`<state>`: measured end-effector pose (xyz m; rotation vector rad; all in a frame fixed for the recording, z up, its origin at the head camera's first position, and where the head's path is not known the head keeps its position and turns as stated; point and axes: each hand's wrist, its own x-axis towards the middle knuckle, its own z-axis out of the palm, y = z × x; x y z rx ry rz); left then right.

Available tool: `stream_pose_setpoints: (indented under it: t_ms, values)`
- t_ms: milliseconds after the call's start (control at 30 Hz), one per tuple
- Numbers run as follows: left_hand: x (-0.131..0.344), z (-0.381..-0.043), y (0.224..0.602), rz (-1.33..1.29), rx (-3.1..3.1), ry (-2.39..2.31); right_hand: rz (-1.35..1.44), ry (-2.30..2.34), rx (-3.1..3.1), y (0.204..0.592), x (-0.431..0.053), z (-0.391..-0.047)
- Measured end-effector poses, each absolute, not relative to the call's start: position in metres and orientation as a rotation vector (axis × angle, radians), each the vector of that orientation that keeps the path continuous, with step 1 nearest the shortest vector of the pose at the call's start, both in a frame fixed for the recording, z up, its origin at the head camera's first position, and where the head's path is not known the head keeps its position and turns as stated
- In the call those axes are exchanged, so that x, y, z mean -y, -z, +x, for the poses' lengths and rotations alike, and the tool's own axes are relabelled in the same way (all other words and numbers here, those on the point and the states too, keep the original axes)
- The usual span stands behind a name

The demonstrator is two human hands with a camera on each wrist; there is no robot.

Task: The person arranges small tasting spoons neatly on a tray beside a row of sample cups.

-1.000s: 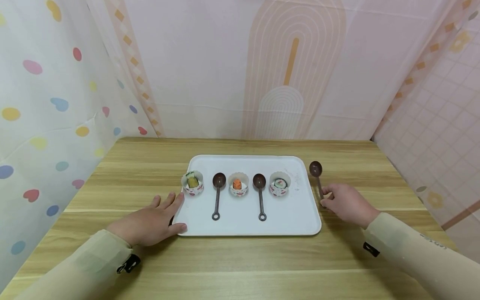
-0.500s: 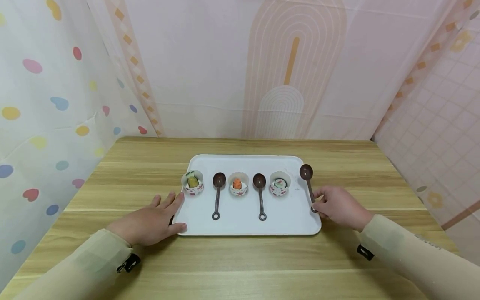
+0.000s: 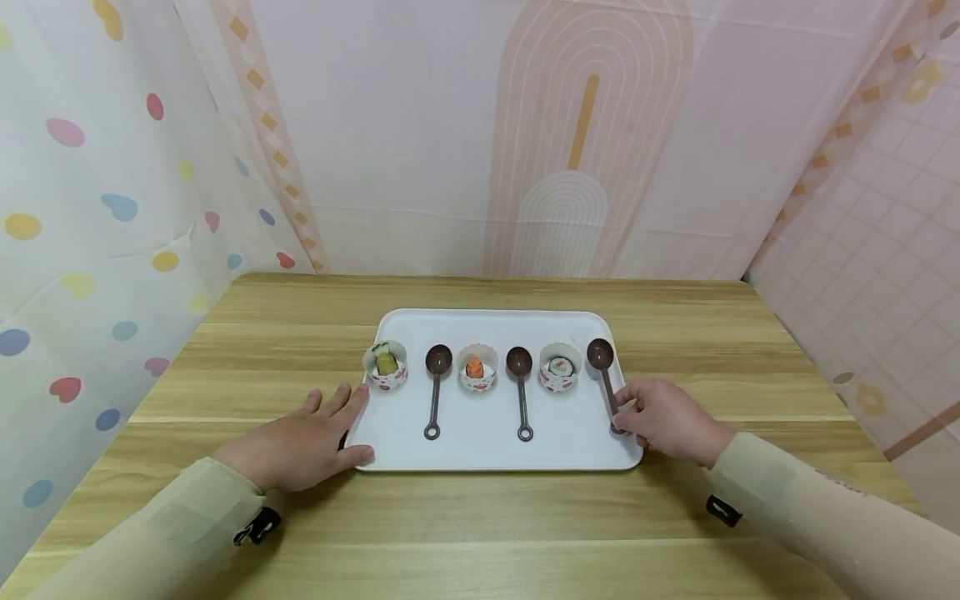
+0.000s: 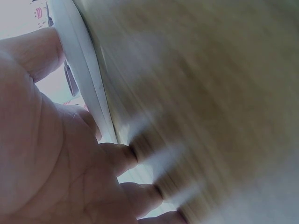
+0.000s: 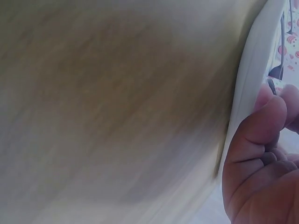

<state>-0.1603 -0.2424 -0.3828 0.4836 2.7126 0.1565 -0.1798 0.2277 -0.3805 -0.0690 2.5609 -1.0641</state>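
Observation:
My right hand [image 3: 667, 419] pinches the handle of a brown measuring spoon [image 3: 600, 354] over the right end of a white tray [image 3: 480, 454]. The spoon's bowl points away from me, and fingertips cover the lower handle. In the right wrist view, thumb and fingers [image 5: 268, 114] meet by the tray's rim. My left hand [image 3: 300, 442] lies with straight, spread fingers at the tray's left edge, its thumb on the rim. On the tray stand paper cups holding a yellow-green piece [image 3: 386, 362], an orange piece [image 3: 474, 367] and a sushi-roll-like piece [image 3: 560, 367].
Two more brown spoons, a left one [image 3: 435, 387] and a middle one [image 3: 521, 392], lie between the cups with handles toward me. Wooden tabletop [image 3: 480, 525] surrounds the tray. Printed curtains [image 3: 405, 142] hang behind and at both sides.
My right hand has carried its spoon left and slightly toward me, from beside the tray to over its right end. The left hand has stayed in place.

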Motion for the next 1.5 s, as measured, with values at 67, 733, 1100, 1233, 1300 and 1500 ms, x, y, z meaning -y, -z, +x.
stream_pose_setpoints:
  t_ms: [67,733,1100,1233,1300,1500]
  values:
    - [0.2423,-0.1604,0.3828,0.479,-2.711,-0.16,-0.075,1.072,-2.555,0.3815,-0.2267,-0.1799]
    - [0.2416,-0.1595,0.3812,0.487,-2.723,-0.162,-0.045,1.048,-2.561,0.3882,-0.221,-0.1843]
    - [0.2412,-0.1592,0.3803,0.49,-2.719,-0.158,-0.076,0.995,-2.629,0.3896,-0.2195,-0.1838]
    - [0.2414,-0.1591,0.3804,0.491,-2.719,-0.16,-0.08,0.996,-2.638,0.3892,-0.2184,-0.1829]
    - [0.2415,-0.159,0.3806,0.489,-2.719,-0.161,-0.079,0.988,-2.644,0.3889,-0.2181,-0.1826]
    - [0.242,-0.1592,0.3818,0.481,-2.717,-0.17,-0.067,0.965,-2.651,0.3881,-0.2174,-0.1827]
